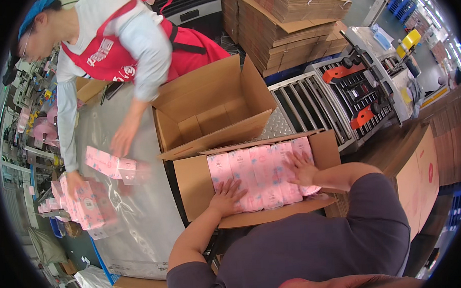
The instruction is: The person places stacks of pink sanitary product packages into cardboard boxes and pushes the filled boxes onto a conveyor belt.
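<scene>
Sleeves (375,205), hands (226,197) flat (on packs (263,168))

Site appears to be a factory packing area. Evidence: roller conveyor (304,100), stacked flattened cartons (282,36), grey metal worktable (142,238), machinery (45,131) at left, open carton (194,189) of pink packs (262,171).

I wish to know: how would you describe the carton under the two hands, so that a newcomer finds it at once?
Start from the grey metal table and look just to its right. The carton is the open one nearest the dark shirt. Pink packs in rows set it apart; the farther open carton shows bare cardboard inside.
</scene>
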Motion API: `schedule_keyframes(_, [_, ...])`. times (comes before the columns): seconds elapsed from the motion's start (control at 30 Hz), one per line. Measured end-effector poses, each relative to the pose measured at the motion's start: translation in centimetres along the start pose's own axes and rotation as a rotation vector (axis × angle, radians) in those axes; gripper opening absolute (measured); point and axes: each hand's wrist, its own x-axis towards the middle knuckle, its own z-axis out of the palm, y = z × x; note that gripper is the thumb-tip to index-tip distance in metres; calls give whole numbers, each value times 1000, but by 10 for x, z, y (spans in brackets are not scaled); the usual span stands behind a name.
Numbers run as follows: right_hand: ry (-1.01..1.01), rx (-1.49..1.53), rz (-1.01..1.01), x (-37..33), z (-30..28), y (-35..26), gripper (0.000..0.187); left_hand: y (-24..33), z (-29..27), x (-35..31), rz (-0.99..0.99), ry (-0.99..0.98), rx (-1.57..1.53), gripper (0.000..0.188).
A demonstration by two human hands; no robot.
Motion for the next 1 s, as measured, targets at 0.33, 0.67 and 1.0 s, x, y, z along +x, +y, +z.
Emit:
schedule_keyframes(0.33, [420,-110,119,-11,-84,25,80,-70,5,-75,-1188,655,-629,66])
schedule_keyframes(0.67, [-270,452,448,10,-25,-12,102,54,-106,-12,-146,-532,-587,108])
schedule_keyframes(1.0, [714,-115,166,48,-135,-24,58,-25,5,31,-775,466,-475,108])
